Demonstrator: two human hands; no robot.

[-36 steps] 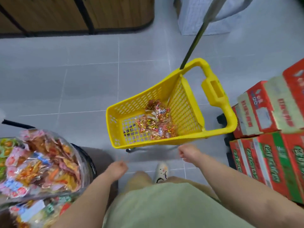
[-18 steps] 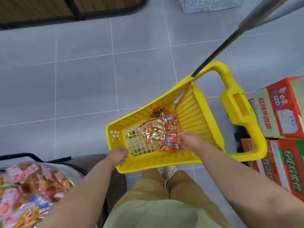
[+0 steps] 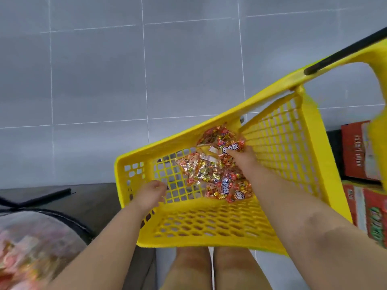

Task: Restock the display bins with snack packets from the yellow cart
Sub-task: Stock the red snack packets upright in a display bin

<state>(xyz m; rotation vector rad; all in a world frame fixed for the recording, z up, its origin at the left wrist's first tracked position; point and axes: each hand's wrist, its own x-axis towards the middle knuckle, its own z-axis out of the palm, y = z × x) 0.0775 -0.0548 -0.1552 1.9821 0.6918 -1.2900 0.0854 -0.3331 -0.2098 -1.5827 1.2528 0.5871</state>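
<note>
One bin (image 3: 31,248) at lower left, blurred, heaped with coloured contents. Just right of it, our left hand (image 3: 149,194) sits inside the cart (image 3: 209,229) at its near-left corner, fingers curled. We cannot tell whether it grips the mesh or nothing.

The packets (image 3: 209,170) lie in a loose heap on the cart's mesh bottom, toward the far right wall. Our right hand (image 3: 240,160) is on top of that heap, fingers bent down onto a red one. Whether it has that one pinched, we cannot tell.

We judge them light, soft, crinkly and slick. Film slides, so we should scoop several from underneath or pinch a sealed edge, not the flat face.

The cart walls are tall, so lift straight up before swinging left. Open floor (image 3: 83,80) lies beyond; boxes (image 3: 360,153) crowd the right.
</note>
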